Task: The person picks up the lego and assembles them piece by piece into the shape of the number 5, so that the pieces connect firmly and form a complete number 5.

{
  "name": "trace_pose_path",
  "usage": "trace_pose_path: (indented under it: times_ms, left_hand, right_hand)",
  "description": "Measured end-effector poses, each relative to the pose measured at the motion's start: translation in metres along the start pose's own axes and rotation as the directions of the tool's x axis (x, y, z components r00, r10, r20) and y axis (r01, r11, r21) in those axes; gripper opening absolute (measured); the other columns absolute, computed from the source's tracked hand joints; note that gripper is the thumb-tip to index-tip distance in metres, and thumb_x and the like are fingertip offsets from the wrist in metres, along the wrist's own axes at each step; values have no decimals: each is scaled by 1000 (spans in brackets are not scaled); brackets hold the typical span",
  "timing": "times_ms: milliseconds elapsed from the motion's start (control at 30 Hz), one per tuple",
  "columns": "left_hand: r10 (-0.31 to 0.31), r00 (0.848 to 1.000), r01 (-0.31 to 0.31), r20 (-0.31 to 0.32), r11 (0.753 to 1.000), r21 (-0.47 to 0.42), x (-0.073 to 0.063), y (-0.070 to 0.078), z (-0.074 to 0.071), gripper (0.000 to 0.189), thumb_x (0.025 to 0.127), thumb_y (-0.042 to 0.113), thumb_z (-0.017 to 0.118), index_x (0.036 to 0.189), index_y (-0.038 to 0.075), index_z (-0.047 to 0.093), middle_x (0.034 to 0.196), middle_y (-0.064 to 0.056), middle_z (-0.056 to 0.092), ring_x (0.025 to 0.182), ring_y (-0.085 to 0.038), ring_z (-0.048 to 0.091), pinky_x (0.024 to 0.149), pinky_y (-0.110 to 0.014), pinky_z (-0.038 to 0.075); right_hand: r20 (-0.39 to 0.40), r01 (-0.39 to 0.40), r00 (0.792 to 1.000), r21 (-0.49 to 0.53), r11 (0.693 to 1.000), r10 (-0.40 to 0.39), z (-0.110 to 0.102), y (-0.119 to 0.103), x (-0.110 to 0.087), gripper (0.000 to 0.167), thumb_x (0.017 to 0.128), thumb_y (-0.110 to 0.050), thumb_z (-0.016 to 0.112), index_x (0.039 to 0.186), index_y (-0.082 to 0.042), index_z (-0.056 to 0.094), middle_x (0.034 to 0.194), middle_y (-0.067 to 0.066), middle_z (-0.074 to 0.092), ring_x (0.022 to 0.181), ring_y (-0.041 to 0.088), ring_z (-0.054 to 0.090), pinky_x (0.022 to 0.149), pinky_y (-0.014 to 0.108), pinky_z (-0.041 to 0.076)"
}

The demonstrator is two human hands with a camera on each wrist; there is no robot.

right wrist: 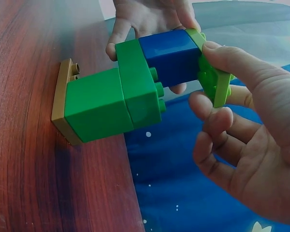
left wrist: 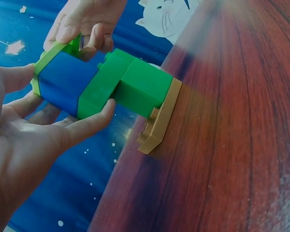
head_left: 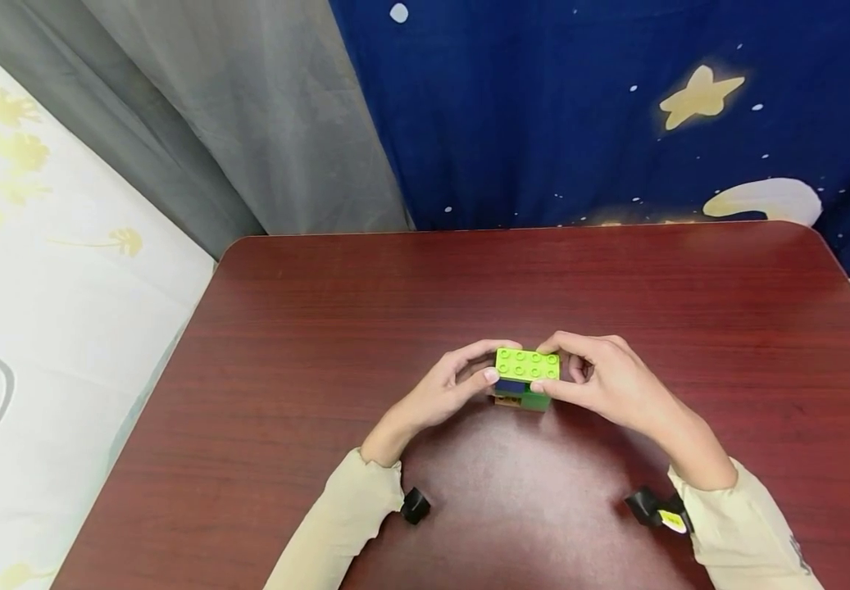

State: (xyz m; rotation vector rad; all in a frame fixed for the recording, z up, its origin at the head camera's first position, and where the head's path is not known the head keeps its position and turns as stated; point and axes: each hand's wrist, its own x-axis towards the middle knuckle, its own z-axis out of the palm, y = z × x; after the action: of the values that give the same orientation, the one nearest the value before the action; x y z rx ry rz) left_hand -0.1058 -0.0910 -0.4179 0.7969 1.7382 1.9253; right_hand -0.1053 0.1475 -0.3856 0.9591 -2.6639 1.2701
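A small tower of toy building bricks stands on the table. Its base is a tan plate (right wrist: pixel 61 96) with studs showing at one end. On that sits a green block (right wrist: pixel 96 106), then a longer green brick (left wrist: pixel 104 87) that overhangs. A blue block (left wrist: pixel 67 77) rests on the longer brick's left part, and a lime-green plate (head_left: pixel 528 365) with studs caps it, jutting right over bare green studs. My left hand (head_left: pixel 443 389) holds the tower's left side, thumb at the lime plate, index finger along the green brick. My right hand (head_left: pixel 612 381) pinches the lime plate's right end.
The tower stands on a dark red wooden table (head_left: pixel 321 328). Black wrist cameras (head_left: pixel 415 506) sit by both sleeves. Behind the table hang a grey curtain (head_left: pixel 284 123) and a blue star-patterned one (head_left: pixel 528 106); white patterned cloth (head_left: pixel 63 287) lies at left.
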Motion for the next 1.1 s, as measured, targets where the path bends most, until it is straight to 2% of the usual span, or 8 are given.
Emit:
trace_pose_path:
  times_ms: [133,333,467,567,667,733,900,1100]
  left_hand:
    - [-1,1000,1,-1,1000,-2,0,0,1,39,98,10,46,135,-4,41,127,-19,50,106,-17,55,81,-59,43]
    - [-10,1000,10,1,1000,-2,1,2,2,39,98,8,45,135,-5,40,128,-20,49,109,-18,54,83,-52,45]
    - [-29,999,29,-20,1000,7,1,2,1,38,97,5,45,134,-5,42,128,-18,50,108,-18,55,83,-50,46]
    - [-72,997,69,-39,995,-71,0,2,1,38,97,4,44,133,-5,43,126,-18,52,105,-19,57,85,-54,44]
    - [-114,992,102,-60,979,-177,1,1,3,38,97,9,40,132,-8,44,126,-19,51,106,-21,55,87,-55,42]
    - [-133,988,113,-83,970,-216,2,1,5,39,99,13,39,130,-9,45,127,-19,51,108,-22,55,88,-52,43]
    - [-156,975,129,-161,977,-167,4,1,9,35,100,16,45,126,-5,52,123,-17,56,103,-22,59,83,-49,47]
    - [-134,964,120,-230,990,-76,5,5,13,30,99,10,44,122,-5,56,119,-17,58,97,-18,61,80,-48,49]
  right_hand:
    - [0,-1,1000,0,1000,1,0,0,0,24,75,-26,79,93,-23,63,58,-13,43,51,4,42,46,21,34]
    - [-7,-12,1000,9,1000,12,0,-1,-1,23,75,-26,79,92,-24,63,56,-12,40,50,4,38,45,21,32]
    - [-16,-18,1000,23,1000,19,2,-2,0,23,75,-24,79,90,-25,63,58,-12,41,51,4,38,45,21,32]
    - [-17,-21,1000,26,999,21,3,-2,0,23,74,-22,79,89,-25,62,58,-11,42,52,5,38,46,21,33]
    - [-14,-26,1000,19,999,26,4,-2,-1,24,73,-22,79,89,-25,61,58,-10,42,52,5,38,46,21,33]
    - [-11,-29,1000,17,999,30,4,-2,-2,24,74,-22,79,89,-25,61,57,-10,41,51,5,38,46,21,32]
    - [-13,-16,1000,15,1000,16,4,-1,-2,24,74,-21,79,89,-24,61,58,-9,41,52,5,38,46,21,32]
    - [-23,2,1000,33,999,-1,5,0,-1,24,75,-21,79,91,-23,61,59,-9,43,52,4,39,48,21,33]
